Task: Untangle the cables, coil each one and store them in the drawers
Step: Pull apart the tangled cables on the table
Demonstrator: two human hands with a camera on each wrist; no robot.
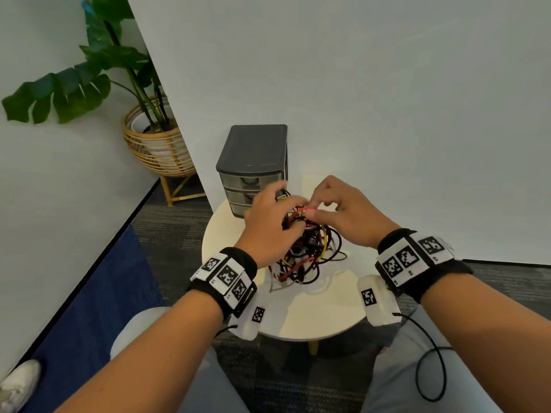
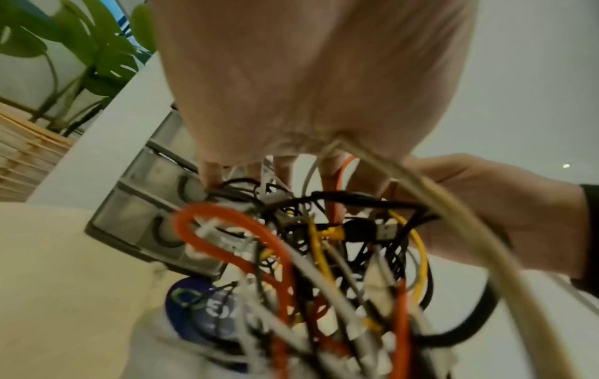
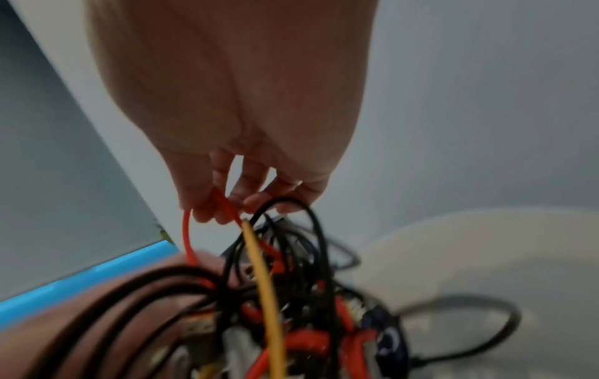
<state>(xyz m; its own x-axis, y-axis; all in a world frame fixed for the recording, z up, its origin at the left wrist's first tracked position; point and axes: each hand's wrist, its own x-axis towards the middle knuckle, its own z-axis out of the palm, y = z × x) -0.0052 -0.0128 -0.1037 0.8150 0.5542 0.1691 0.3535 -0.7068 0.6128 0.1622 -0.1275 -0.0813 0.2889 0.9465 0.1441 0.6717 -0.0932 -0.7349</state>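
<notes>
- Your round cream table (image 1: 313, 317) stands on grey carpet against a white wall (image 1: 387, 84).
- The cables (image 1: 307, 254) lie tangled mid-table, just in front of the drawers (image 1: 252, 174).
- Your right hand (image 1: 348, 216) pinches a red cable (image 1: 308, 208) at the top.
- Your left hand (image 1: 268, 228) curls into the tangle.
- A plant (image 1: 98, 64) in a rattan basket (image 1: 158, 144) stands to the left.
</notes>
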